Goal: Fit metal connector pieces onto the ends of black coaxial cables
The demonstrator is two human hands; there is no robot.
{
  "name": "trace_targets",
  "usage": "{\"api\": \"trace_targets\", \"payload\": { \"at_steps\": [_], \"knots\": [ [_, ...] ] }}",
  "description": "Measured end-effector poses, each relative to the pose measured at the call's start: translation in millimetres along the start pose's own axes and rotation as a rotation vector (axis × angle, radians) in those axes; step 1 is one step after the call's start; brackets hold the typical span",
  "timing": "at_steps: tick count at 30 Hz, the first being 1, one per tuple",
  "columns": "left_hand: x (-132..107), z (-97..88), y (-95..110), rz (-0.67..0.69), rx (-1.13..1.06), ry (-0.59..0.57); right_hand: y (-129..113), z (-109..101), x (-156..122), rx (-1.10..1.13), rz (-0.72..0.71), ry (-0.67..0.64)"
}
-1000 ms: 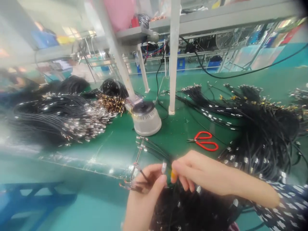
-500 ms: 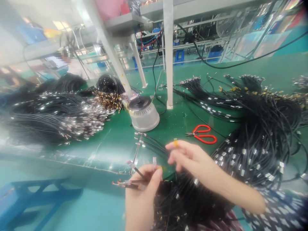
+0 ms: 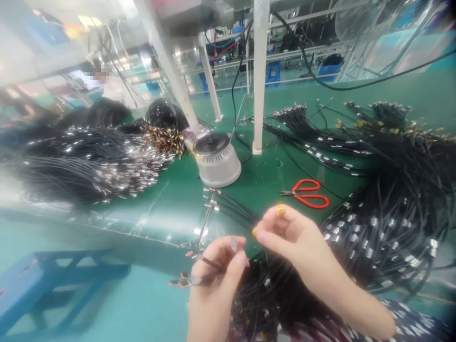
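Note:
My left hand (image 3: 213,280) is low in the middle, its fingers closed round a few thin black cables (image 3: 194,278) whose metal tips stick out to the left; one small clear tip (image 3: 233,244) stands up between thumb and forefinger. My right hand (image 3: 288,235) hovers just right of it, fingertips pinched together close to that tip; whether they hold anything I cannot make out. A mass of black cables (image 3: 281,299) lies in my lap under both hands.
A round white device (image 3: 218,161) stands on the green bench (image 3: 178,204), with several connector-tipped cables (image 3: 228,209) before it. Red-handled scissors (image 3: 308,194) lie to the right. Large cable heaps (image 3: 85,166) lie on the left and cable bundles (image 3: 399,190) on the right. White frame posts (image 3: 260,76) rise behind. A blue stool (image 3: 53,285) stands at lower left.
My right hand came back down and left toward the left hand's raised tip after lifting away. The left hand stayed closed on its cables, shifting slightly.

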State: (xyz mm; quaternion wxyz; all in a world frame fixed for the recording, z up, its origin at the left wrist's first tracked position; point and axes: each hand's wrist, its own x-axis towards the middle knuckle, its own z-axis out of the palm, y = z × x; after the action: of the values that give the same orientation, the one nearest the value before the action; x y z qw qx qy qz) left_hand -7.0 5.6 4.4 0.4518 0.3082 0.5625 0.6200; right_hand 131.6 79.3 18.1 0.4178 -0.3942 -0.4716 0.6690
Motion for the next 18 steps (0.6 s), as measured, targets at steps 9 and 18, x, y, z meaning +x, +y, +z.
{"api": "trace_targets", "payload": {
  "at_steps": [9, 18],
  "knots": [
    [-6, 7.2, 13, 0.036, 0.267, 0.117, 1, 14, -7, 0.128, 0.054, -0.097],
    [-9, 10.5, 16, 0.07, 0.315, 0.161, 4, 17, -4, 0.292, 0.122, -0.097]
  ]
}}
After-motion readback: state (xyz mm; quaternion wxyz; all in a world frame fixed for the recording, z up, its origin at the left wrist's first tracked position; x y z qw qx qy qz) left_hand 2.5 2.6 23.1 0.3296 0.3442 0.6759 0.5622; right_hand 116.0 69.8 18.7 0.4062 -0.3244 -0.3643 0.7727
